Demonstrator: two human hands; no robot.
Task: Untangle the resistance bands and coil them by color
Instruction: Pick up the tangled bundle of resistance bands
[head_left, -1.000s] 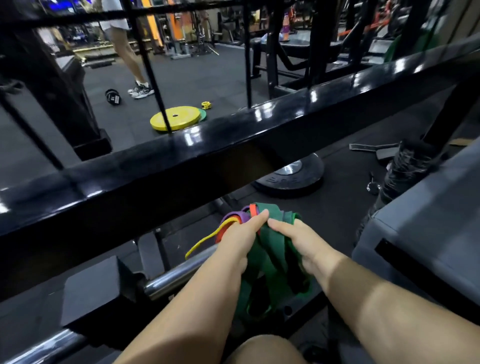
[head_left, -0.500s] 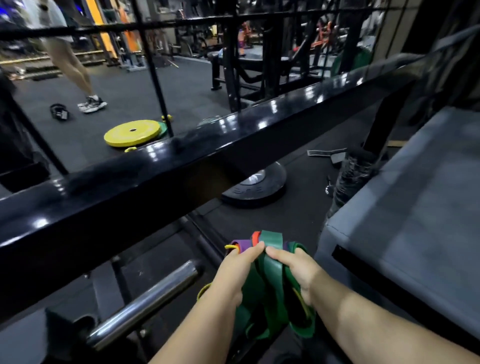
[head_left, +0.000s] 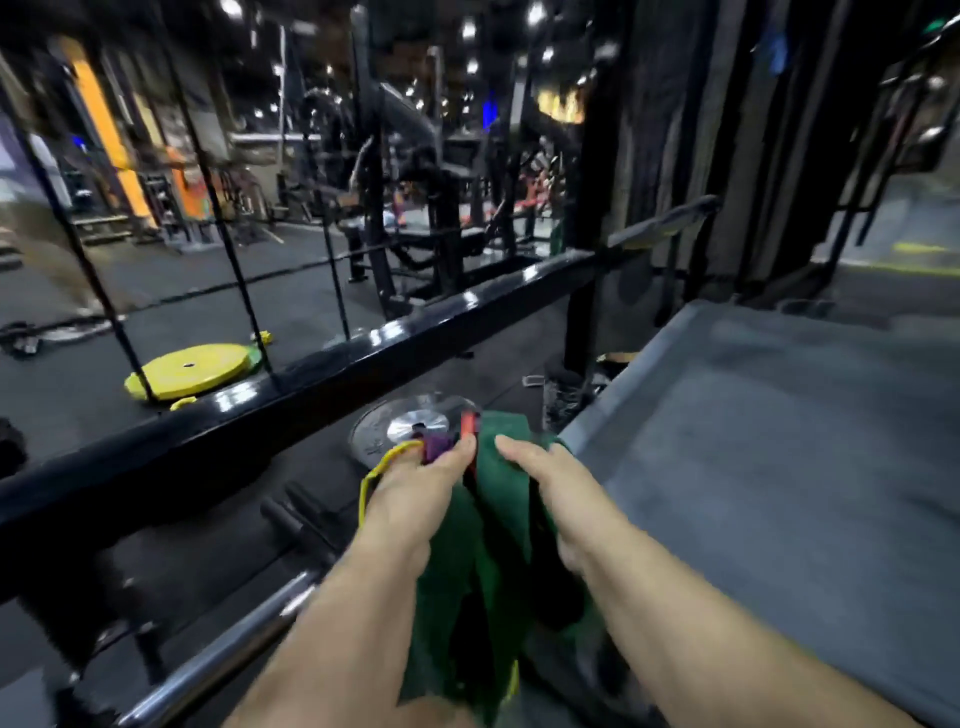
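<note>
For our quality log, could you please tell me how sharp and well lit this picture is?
Head view: motion blur softens everything, left hand and right hand included; lamp glare streaks the black rail; the bands show readable colours.

We are counting two hands at lower centre: one left hand (head_left: 415, 499), one right hand (head_left: 561, 493). We are seeing four bands: one green band (head_left: 498, 467), one purple band (head_left: 436, 447), one red band (head_left: 469, 423), one yellow band (head_left: 379, 467). Two plates are lying on the floor: one yellow plate (head_left: 192, 370), one dark plate (head_left: 384, 428).
</note>
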